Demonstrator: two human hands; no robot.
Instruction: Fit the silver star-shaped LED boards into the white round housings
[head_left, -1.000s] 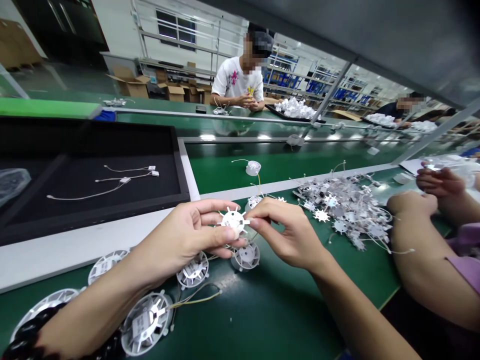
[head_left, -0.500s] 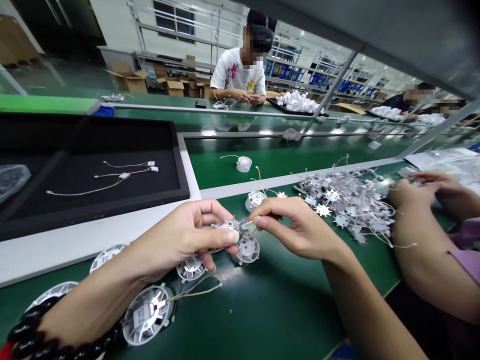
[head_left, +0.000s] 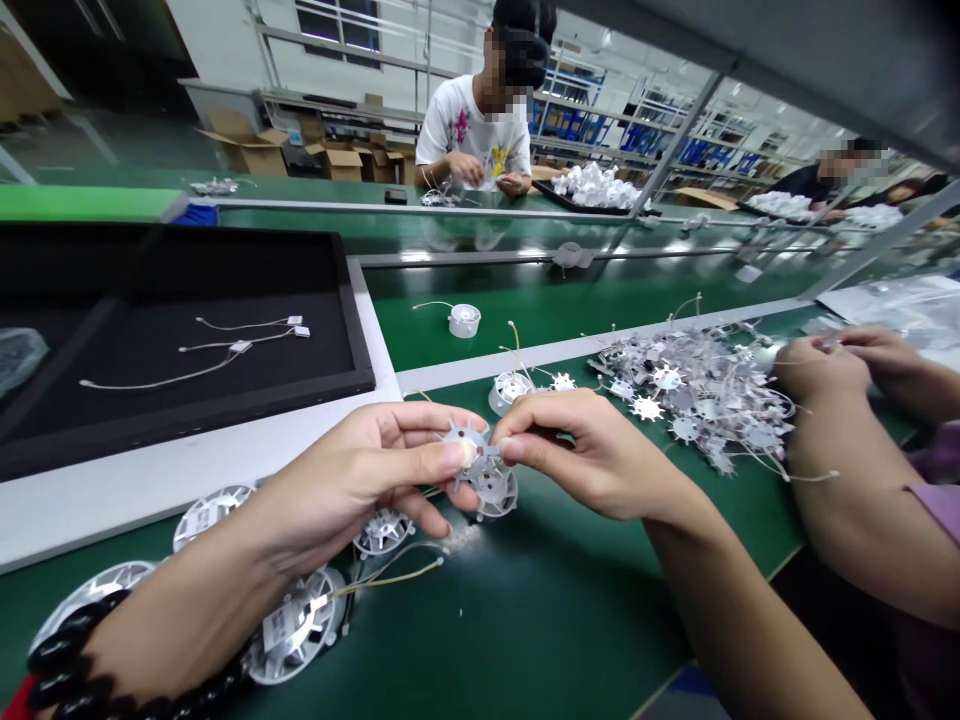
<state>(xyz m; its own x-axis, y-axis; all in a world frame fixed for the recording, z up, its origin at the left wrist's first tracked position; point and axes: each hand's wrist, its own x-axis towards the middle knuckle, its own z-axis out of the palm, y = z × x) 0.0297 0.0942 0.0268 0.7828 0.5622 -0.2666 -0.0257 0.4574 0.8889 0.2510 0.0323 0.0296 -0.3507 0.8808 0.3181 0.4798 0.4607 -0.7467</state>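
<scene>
Between the thumb and fingers of my left hand is a silvery star-shaped metal plate, held tilted above the bench. My right hand pinches at the plate's right edge; what lies between those fingertips is too small to tell. Just beneath the plate is a white round housing, partly hidden by it and my left fingers. Another round housing with wires lies below my left forearm, and a smaller one sits under my left hand.
A heap of star-shaped metal plates with wires lies to the right, beside a neighbour's hands. At left stands a black tray with several wired pieces. One white housing rests on the green strip ahead; a co-worker sits beyond.
The plate in my left hand has turned more face-up towards me. My right fingertips have moved slightly left to its edge; the thin wire seen at them earlier no longer shows clearly.
</scene>
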